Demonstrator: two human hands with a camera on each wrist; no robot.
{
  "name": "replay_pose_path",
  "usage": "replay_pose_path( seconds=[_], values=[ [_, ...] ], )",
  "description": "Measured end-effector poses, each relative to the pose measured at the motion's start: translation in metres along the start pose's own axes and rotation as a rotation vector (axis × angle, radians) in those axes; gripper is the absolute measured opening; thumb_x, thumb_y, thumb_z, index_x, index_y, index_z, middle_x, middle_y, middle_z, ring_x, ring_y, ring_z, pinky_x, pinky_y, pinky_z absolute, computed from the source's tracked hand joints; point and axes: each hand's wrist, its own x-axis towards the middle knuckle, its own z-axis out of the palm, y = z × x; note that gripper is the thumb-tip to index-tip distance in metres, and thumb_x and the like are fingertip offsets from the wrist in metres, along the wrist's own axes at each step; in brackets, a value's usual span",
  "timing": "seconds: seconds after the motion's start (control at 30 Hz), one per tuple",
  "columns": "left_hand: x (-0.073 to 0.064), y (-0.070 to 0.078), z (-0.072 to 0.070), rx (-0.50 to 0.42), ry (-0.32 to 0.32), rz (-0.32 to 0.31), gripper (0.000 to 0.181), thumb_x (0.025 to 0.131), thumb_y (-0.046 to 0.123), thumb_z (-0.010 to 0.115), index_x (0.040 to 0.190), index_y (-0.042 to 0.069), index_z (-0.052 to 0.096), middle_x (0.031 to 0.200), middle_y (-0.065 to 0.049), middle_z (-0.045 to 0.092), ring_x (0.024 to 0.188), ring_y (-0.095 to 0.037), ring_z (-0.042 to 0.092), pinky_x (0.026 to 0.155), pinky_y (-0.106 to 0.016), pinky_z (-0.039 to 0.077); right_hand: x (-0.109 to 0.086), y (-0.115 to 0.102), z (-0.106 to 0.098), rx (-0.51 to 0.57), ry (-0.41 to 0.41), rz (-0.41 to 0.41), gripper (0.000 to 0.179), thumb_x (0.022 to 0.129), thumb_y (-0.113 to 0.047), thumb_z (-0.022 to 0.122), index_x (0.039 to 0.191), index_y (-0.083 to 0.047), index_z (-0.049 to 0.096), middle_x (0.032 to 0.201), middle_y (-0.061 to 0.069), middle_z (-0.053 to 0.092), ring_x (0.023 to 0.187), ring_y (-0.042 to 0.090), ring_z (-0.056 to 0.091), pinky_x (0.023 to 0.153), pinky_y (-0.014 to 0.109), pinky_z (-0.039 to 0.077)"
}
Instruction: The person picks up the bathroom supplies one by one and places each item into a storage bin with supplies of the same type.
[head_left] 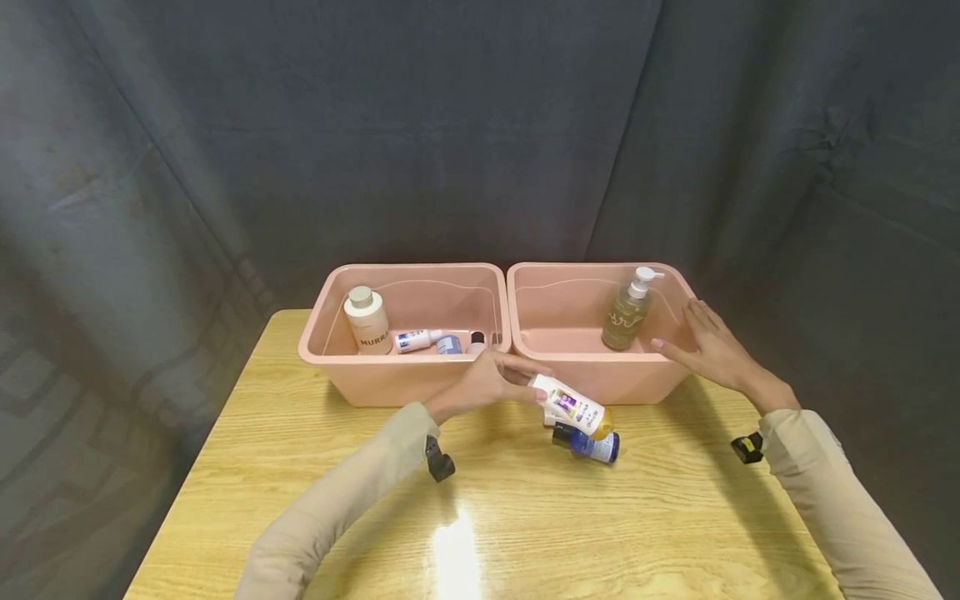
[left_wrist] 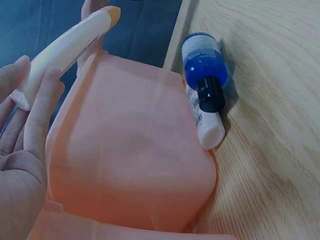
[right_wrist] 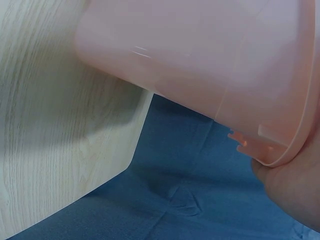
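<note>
My left hand holds a white bottle with a yellow cap near its base, thumb on one side and fingers on the other. The cap tilts down to the right, in front of the right pink bin. Beneath it on the table lies a blue bottle with a black cap, overlapping a white bottle against the bin. My right hand rests at that bin's right front corner, fingers extended along the rim and thumb over the front edge. A clear pump bottle leans inside the right bin.
The left pink bin stands beside the right one. In it are a large white bottle, a small white bottle, a blue-labelled container and a black-capped bottle. A dark curtain hangs behind the wooden table.
</note>
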Motion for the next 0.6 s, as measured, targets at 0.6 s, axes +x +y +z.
replay_pose_path(
  seconds=[0.6],
  values=[
    [0.011, 0.016, 0.000, -0.119, 0.108, 0.048, 0.038, 0.082, 0.002, 0.079, 0.119, -0.002, 0.070, 0.115, -0.009, 0.071, 0.093, -0.026, 0.072, 0.078, -0.032, 0.056, 0.000, 0.001, 0.001, -0.003, -0.006, -0.004, 0.100, 0.096, -0.056, 0.053, 0.153, 0.009, 0.004, 0.160, 0.027, -0.009, 0.147, 0.041, -0.012, 0.114, 0.064, -0.001]
  ],
)
